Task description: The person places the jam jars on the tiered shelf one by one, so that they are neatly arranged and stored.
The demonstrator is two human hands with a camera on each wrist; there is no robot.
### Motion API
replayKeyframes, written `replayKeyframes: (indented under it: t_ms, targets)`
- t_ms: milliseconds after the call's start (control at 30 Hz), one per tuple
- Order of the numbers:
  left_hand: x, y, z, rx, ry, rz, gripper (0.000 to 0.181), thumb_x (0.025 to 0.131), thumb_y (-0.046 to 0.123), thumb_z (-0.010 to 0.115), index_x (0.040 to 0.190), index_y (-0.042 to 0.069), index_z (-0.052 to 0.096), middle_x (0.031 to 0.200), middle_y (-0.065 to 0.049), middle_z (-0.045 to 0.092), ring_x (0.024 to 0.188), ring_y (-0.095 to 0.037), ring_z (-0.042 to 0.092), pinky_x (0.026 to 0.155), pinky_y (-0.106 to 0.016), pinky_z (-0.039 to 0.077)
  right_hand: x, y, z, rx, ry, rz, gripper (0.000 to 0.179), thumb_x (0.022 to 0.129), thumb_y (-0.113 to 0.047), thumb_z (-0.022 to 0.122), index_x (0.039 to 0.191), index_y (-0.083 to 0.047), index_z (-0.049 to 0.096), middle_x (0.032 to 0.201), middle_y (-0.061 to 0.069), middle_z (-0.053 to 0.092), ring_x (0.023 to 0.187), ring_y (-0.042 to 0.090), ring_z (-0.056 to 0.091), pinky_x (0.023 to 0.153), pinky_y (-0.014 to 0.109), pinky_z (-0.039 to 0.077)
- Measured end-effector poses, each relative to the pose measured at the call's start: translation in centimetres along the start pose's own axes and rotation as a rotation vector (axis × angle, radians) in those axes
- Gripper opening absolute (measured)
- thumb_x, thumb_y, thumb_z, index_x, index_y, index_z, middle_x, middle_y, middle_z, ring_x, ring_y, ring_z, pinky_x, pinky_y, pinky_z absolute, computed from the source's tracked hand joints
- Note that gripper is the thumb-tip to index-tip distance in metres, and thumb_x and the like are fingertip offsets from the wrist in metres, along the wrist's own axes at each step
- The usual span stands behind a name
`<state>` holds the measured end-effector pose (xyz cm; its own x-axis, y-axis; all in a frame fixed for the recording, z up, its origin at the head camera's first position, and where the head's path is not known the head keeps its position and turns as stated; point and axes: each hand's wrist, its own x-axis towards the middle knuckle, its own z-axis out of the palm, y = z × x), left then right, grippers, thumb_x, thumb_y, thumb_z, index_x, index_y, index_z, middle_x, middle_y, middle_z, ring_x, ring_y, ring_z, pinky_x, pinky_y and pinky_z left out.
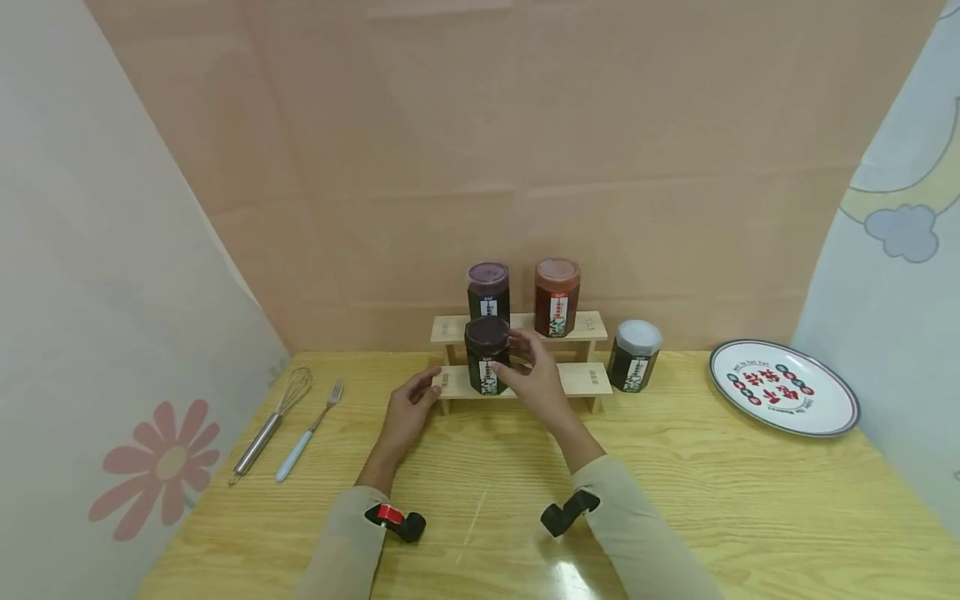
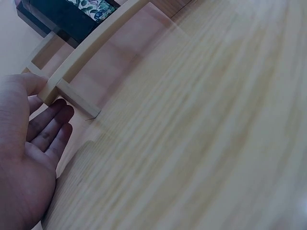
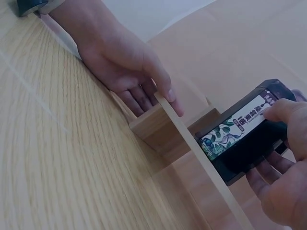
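Observation:
A dark octagonal jam jar (image 1: 487, 337) with a white label stands at the left part of the lower step of a two-step wooden rack (image 1: 577, 379). My right hand (image 1: 536, 379) grips this jar from its right side, thumb at the front by the label (image 3: 235, 127) and fingers behind. At the left end of the lower step, my left hand (image 1: 408, 408) holds the board's end, thumb above and fingers beneath, as the left wrist view shows. On the upper step stand a purple-lidded jar (image 1: 488, 283) and a red-brown jar (image 1: 557, 298).
Right of the rack, a white-lidded dark jar (image 1: 634, 357) stands on the wooden table (image 1: 480, 517). Farther right lies an oval white plate (image 1: 783, 387) with red characters. A whisk (image 1: 272, 425) and a blue-handled fork (image 1: 310, 432) lie at the left. A cloth-covered wall rises behind.

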<state>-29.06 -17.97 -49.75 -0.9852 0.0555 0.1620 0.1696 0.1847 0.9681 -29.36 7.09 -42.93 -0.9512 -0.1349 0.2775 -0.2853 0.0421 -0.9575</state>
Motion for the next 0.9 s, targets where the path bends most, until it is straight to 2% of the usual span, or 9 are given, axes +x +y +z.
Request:
replayKeyframes:
  t_ms: [267,433,567,700,900]
  targets:
    - [-0.1,0.2,-0.1,-0.004,-0.009,-0.002,0.041,0.106,0.022,0.061,0.145,0.013,0.059,0.158,-0.011,0.05,0.148,-0.031,0.046,0.121,-0.049,0.041,-0.3,-0.4,-0.3,0.004,-0.012,-0.002,0.063,0.092,-0.006,0.074,0.149,-0.01,0.047,0.145,0.018,0.056,0.135,0.036,0.056,0.117,0.05,0.046]
    - [-0.1,0.2,-0.1,0.004,-0.004,-0.004,0.04,0.105,0.022,0.062,0.145,0.014,0.06,0.158,-0.01,0.051,0.148,-0.03,0.046,0.121,-0.047,0.041,-0.7,-1.1,-1.7,-0.018,-0.024,0.007,0.065,0.094,-0.006,0.072,0.152,-0.005,0.043,0.146,0.021,0.055,0.136,0.039,0.054,0.118,0.052,0.044]
    - [-0.1,0.2,-0.3,0.022,0.015,-0.001,0.039,0.105,0.022,0.062,0.144,0.015,0.06,0.155,-0.01,0.054,0.143,-0.03,0.052,0.118,-0.046,0.044,-0.7,-1.7,-3.9,-0.067,-0.035,-0.009,0.064,0.094,-0.005,0.071,0.151,0.0,0.042,0.146,0.024,0.055,0.136,0.042,0.053,0.118,0.052,0.044]
    - [0.0,-0.1,-0.4,0.033,0.035,0.005,0.039,0.105,0.021,0.062,0.144,0.014,0.061,0.153,-0.012,0.055,0.14,-0.031,0.055,0.116,-0.045,0.047,-0.6,-2.3,-6.9,-0.134,-0.051,-0.04,0.061,0.095,-0.007,0.072,0.149,0.0,0.045,0.146,0.024,0.055,0.137,0.044,0.052,0.116,0.049,0.046]
    - [0.2,-0.1,-0.3,0.042,0.037,0.011,0.039,0.105,0.019,0.061,0.144,0.012,0.061,0.152,-0.014,0.056,0.138,-0.032,0.056,0.114,-0.04,0.049,-0.1,-3.3,-11.6,-0.227,-0.039,-0.053,0.058,0.098,-0.009,0.07,0.149,0.0,0.045,0.147,0.023,0.054,0.137,0.043,0.05,0.11,0.026,0.051]
